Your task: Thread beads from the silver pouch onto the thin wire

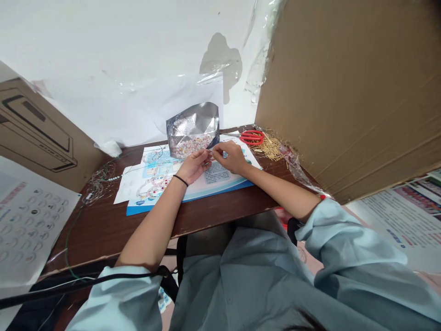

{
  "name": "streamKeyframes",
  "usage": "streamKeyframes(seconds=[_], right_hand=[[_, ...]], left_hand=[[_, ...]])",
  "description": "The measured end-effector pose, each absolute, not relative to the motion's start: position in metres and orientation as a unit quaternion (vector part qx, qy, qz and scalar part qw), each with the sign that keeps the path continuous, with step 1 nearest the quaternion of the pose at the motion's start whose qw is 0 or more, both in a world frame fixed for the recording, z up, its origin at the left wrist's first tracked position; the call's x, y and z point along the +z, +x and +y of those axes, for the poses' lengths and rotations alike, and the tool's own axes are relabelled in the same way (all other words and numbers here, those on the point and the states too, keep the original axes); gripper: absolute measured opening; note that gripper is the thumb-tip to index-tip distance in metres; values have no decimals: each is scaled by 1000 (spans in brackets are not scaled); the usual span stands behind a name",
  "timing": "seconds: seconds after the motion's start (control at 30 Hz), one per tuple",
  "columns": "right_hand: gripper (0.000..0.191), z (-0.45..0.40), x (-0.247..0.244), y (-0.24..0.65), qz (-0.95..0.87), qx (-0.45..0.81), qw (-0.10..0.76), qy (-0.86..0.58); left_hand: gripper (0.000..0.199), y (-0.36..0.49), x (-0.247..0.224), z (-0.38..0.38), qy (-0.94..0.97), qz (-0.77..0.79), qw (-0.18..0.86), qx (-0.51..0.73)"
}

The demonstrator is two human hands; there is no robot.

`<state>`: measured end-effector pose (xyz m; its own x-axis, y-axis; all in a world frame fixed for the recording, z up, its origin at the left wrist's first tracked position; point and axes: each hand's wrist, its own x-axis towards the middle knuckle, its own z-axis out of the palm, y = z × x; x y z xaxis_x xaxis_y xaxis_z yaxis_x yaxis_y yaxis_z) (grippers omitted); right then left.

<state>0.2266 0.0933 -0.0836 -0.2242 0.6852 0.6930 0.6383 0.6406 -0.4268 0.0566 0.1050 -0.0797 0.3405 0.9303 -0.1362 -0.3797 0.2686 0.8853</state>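
Two pinches: my left hand [195,167] and right hand [231,157] closed at the fingertips, anything held too small to tell.
Beads [189,145] in the bag [206,120] at eleven o'clock look light, slippery: pinch their sides.

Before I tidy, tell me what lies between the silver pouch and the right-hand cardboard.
Red scissors, gold sticks, clear plastic and part of a printed sheet, in the head view.

Your worktop [220,202] is dark brown, with a worn front edge. Overlapping printed sheets [216,178] with blue edging cover its middle. To your left lies a tangle of thin thread [98,184]; at the back right, red-handled scissors [252,137] lie by a heap of gold-coloured pins [272,148].
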Motion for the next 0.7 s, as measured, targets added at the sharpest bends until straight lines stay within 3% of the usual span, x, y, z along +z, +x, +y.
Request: streamKeyframes(seconds=[0.7], right_hand=[[17,94,-84,226,-777,23,463,-425]], left_hand=[[9,57,-79,104,394,344,722,452]])
